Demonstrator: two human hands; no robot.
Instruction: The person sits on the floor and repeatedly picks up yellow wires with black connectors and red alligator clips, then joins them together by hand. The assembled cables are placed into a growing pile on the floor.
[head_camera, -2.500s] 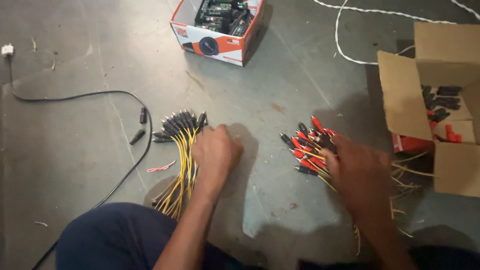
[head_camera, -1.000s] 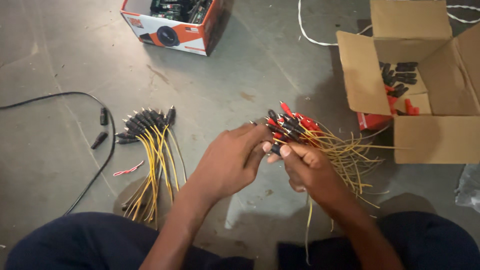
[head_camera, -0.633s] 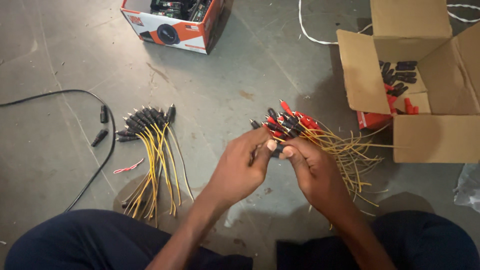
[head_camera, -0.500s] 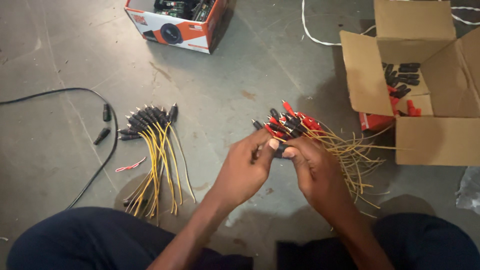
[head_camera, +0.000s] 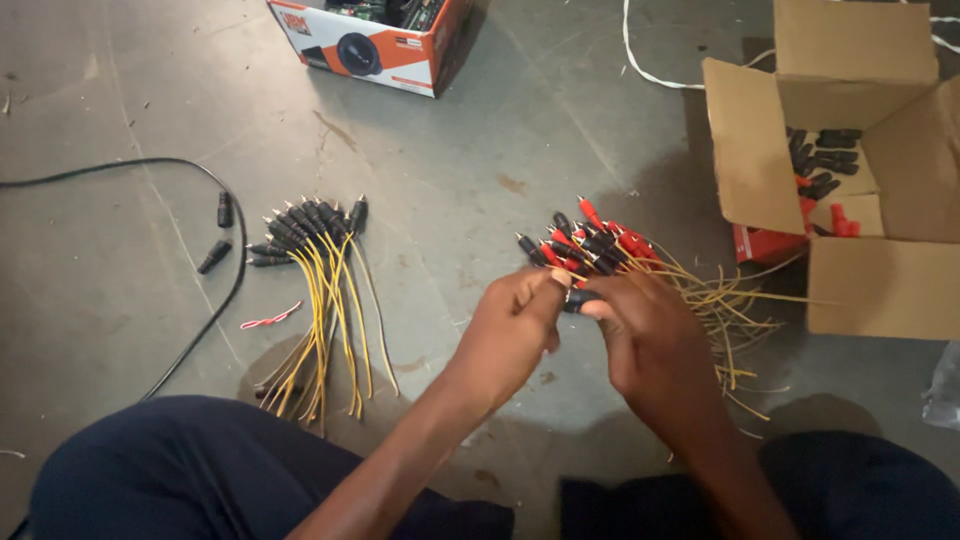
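Observation:
My left hand (head_camera: 515, 325) and my right hand (head_camera: 650, 340) meet in the middle of the view, both pinching one black plug (head_camera: 578, 297) on a yellow wire. Just beyond my fingers lies a bundle of red and black plugs (head_camera: 590, 240) whose yellow wires (head_camera: 730, 310) fan out to the right on the floor. To the left lies a neater bundle of black plugs with yellow wires (head_camera: 315, 290), apart from both hands.
An open cardboard box (head_camera: 850, 170) with black and red plug parts stands at the right. An orange and white box (head_camera: 375, 40) is at the top. A black cable (head_camera: 215, 300), two loose black plugs (head_camera: 220, 235) and a white cable (head_camera: 650, 70) lie on the concrete floor.
My hands left the two bundles and came together at the centre. They now hold one black plug just in front of the red and black bundle.

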